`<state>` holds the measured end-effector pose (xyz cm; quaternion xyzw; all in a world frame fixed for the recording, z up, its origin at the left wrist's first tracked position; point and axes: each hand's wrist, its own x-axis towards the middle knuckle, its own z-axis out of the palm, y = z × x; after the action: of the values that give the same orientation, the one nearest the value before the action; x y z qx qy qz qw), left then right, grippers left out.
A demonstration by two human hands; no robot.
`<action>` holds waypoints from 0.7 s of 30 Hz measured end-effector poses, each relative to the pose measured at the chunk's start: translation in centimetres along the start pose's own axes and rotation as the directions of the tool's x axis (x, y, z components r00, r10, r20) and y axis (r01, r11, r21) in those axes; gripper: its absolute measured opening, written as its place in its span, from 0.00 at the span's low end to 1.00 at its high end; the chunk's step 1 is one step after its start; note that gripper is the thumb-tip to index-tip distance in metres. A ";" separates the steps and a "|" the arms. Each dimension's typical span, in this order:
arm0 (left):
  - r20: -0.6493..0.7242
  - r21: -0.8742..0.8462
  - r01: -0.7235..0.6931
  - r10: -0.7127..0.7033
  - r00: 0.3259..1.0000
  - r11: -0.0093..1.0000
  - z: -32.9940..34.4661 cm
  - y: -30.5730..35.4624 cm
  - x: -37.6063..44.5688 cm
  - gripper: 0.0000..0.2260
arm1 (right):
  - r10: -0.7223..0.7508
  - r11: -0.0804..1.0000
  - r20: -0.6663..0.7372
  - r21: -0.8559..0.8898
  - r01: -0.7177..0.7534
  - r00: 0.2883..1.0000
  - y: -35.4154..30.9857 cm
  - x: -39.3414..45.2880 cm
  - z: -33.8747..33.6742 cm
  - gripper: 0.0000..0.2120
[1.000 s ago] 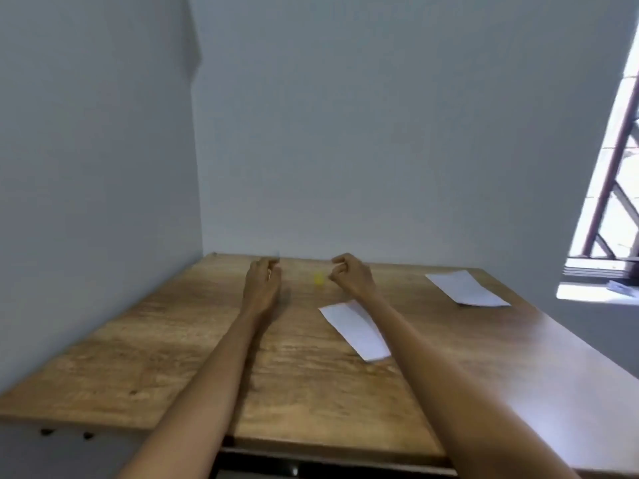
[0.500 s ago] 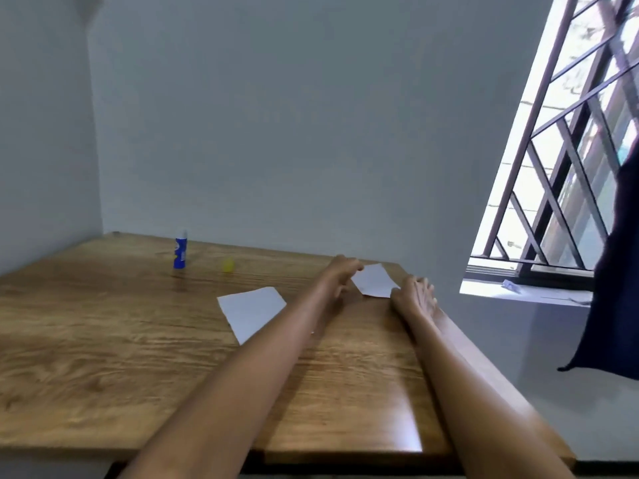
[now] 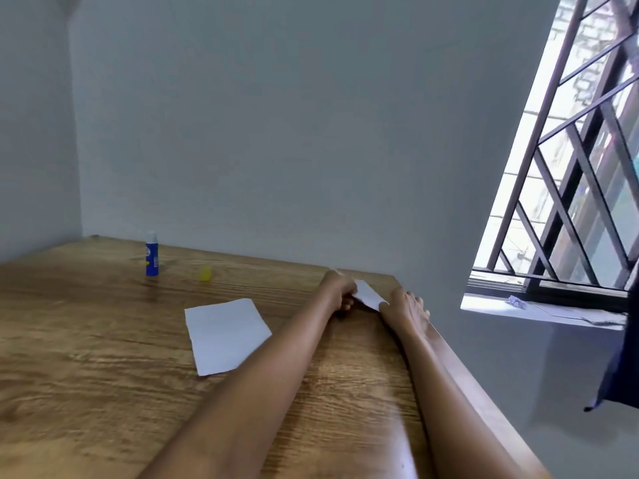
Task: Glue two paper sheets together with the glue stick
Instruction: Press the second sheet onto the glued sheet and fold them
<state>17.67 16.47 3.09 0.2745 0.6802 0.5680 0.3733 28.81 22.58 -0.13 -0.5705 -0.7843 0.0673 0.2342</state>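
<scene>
Having left the uncapped glue stick (image 3: pixel 151 254) standing at ten o'clock, both hands are now lifting the far sheet (image 3: pixel 369 293) at two o'clock, left hand (image 3: pixel 338 290) pinching it with curled fingers, right hand (image 3: pixel 405 307) gripping its near edge, for bringing toward the near sheet (image 3: pixel 225 335).

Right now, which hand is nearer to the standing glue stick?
Left. The left hand grips the far sheet near the table's back right corner, on the glue stick's side. The right hand is farther right, by the table edge.
</scene>
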 end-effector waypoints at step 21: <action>-0.136 0.640 -0.113 0.257 0.957 0.760 -22.7 -2.7 -10.0 0.18 | -0.215 0.456 0.289 0.874 -0.166 0.933 -11.8 -9.1 -1.4 0.08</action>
<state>4.86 -4.94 4.17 0.3857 0.8356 0.3703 0.1264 21.40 9.91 2.84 -0.3297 -0.6698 0.5655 0.3504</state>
